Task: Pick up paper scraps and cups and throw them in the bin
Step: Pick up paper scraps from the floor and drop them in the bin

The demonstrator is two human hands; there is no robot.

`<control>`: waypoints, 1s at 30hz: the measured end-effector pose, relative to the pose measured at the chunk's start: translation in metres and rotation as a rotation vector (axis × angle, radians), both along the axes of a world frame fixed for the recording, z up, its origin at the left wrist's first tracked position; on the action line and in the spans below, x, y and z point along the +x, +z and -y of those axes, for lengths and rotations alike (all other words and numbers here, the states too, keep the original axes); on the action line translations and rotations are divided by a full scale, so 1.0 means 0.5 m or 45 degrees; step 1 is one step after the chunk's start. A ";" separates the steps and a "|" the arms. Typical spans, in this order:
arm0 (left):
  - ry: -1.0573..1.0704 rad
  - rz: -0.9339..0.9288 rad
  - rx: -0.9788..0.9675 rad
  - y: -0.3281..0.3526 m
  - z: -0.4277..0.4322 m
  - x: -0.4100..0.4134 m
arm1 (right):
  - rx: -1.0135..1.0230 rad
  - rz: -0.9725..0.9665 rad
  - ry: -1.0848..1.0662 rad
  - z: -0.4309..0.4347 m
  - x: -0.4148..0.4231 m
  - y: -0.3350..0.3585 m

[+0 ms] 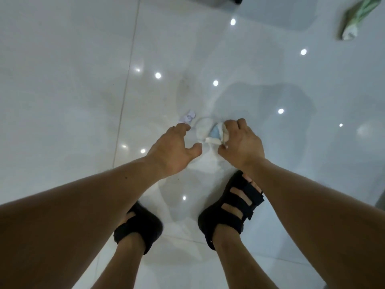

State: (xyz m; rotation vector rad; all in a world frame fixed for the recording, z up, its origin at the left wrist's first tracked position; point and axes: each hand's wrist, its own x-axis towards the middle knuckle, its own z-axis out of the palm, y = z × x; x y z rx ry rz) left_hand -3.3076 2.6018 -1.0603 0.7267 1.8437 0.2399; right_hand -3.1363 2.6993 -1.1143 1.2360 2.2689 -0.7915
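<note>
I had the right hand (241, 140) curled round a white-and-blue wad (215, 134) of paper, low over the floor (62, 80). The left hand (173, 149) was spread and held nothing, its fingertips just beside a pale scrap (188, 117) lying on the tiles. A round white piece (202, 127), too blurred for me to name, touched the wad between both hands. A green wrapper (357, 17) lay well apart, beyond my sandals (231, 207).

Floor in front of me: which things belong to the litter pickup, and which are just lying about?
Job:
white-and-blue wad, gripped by right hand
pale paper scrap, near left hand
green-and-white crumpled piece, likely litter

Not the job:
black sandals
grey object at top edge, unidentifiable
</note>
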 end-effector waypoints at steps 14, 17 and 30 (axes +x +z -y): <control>0.011 -0.182 -0.140 0.006 0.061 -0.160 | 0.009 -0.011 0.140 0.012 -0.166 0.009; 0.050 -0.181 -0.158 -0.028 0.116 -0.193 | 0.093 0.000 0.214 0.028 -0.201 -0.042; 0.198 -0.060 -0.006 0.123 0.117 -0.250 | -0.012 -0.182 0.335 0.060 -0.260 0.145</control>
